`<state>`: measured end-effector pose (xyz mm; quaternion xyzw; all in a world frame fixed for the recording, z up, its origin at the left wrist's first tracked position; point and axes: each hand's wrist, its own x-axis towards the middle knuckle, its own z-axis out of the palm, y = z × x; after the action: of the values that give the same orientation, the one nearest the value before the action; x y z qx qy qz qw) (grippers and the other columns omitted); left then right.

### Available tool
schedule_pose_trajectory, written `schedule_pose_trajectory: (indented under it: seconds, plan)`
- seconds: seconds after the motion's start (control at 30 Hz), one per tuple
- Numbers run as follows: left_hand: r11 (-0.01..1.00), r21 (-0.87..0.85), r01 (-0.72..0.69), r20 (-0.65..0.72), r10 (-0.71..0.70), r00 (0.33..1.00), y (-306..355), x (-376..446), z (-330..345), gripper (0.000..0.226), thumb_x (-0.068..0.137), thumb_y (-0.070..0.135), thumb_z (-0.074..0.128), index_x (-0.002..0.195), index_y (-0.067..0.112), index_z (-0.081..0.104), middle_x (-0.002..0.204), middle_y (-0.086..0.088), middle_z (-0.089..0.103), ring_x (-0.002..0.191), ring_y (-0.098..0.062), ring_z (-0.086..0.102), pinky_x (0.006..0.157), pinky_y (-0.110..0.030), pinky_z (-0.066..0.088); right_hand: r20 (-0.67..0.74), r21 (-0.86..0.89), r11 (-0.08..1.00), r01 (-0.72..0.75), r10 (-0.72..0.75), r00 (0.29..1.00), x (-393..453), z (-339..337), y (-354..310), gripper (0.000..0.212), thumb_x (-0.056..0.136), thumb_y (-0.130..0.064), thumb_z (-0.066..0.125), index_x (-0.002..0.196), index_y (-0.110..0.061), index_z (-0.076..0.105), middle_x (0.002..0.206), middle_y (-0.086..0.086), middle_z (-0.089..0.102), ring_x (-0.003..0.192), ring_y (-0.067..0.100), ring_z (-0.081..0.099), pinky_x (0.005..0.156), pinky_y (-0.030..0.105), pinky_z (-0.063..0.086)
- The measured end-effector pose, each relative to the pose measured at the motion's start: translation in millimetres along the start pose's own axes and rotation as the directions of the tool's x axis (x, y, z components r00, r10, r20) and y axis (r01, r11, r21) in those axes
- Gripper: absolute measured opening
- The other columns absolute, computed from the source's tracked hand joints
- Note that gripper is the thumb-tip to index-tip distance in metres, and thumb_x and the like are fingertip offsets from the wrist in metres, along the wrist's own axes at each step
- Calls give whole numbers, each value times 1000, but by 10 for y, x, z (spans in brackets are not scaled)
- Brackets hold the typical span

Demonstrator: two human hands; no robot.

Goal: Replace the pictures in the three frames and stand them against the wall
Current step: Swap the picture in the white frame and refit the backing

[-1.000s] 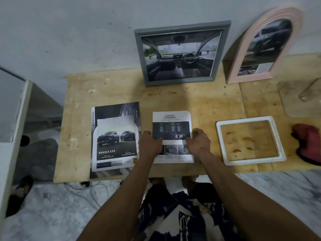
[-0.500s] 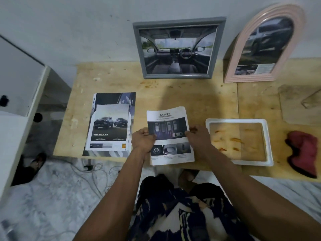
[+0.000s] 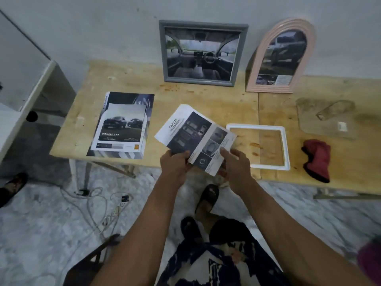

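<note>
Dim, flat indoor light; source not visible. Soft shadows behind grey frame [image 3: 203,53] and pink arched frame [image 3: 282,56] on wall. Mild overall softness, grain. Wide-angle bending at edges; table [image 3: 206,104] edge curves.

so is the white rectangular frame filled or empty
Empty: the white rectangular frame lies flat on the wooden table, bare wood showing through its opening.
</note>
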<state>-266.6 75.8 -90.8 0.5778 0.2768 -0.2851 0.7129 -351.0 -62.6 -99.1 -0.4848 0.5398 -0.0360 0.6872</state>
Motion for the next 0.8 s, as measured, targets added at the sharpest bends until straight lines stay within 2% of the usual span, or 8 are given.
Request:
schedule_pose_trajectory:
  seconds: [0.1,0.27,0.37,0.43,0.6,0.67,0.73,0.8]
  plan:
    - [999,-18,29,33,-29,999,-228,-287,-14,31,87,-14,62,115,-1,59,109,-21,67,82,-31,68,56,-34,61,-93,-50,995,82,-87,992,-217,-54,143,46,80,-22,75,120,-18,54,111,4,64,94,24,66,80,43,59]
    - [997,-3,73,29,-73,997,-378,-446,-60,37,84,-8,70,119,0,60,109,-23,69,81,-30,71,61,-41,61,-116,-89,984,157,-166,979,-295,-410,146,45,84,0,67,124,-13,54,110,8,65,90,21,65,72,35,57]
    - [996,89,27,-50,-22,998,-297,-318,-4,37,81,2,77,114,-1,63,107,-21,70,84,-31,69,60,-39,60,-87,-107,977,182,-192,978,-162,-735,24,47,83,3,67,126,-12,54,110,7,64,85,16,64,68,31,56]
    - [978,206,-1,-58,13,998,-260,-232,102,35,79,6,80,111,1,66,104,-18,71,83,-29,69,55,-34,58,-80,-159,967,197,-212,974,-55,-973,-79,48,80,1,68,125,-12,56,113,6,64,89,18,65,74,37,59]
    - [894,442,-80,126,27,992,-393,-161,703,19,83,-1,75,101,5,73,101,-18,75,82,-33,72,65,-46,62,-99,-251,943,219,-250,963,313,-1502,-372,45,79,0,67,120,-13,57,107,4,64,90,20,64,80,41,57]
    - [851,512,-117,111,70,991,-525,-136,976,20,82,-2,75,99,8,73,99,-15,75,80,-29,72,64,-43,62,-82,-276,937,216,-247,966,489,-1681,-473,37,81,-1,63,113,-16,56,103,5,66,85,19,65,72,39,58]
    - [802,580,-144,71,126,989,-659,-91,1214,18,79,0,79,92,11,73,95,-10,75,83,-28,72,69,-44,63,-53,-300,928,222,-249,967,651,-1828,-575,32,83,1,60,107,-20,54,92,0,65,76,13,64,57,29,54]
    - [751,644,-146,32,164,986,-766,-56,1390,18,78,2,80,86,15,71,91,-2,75,84,-25,72,76,-44,62,-41,-341,913,224,-252,967,804,-1952,-651,33,83,1,60,108,-21,53,90,-3,63,75,11,63,54,26,52]
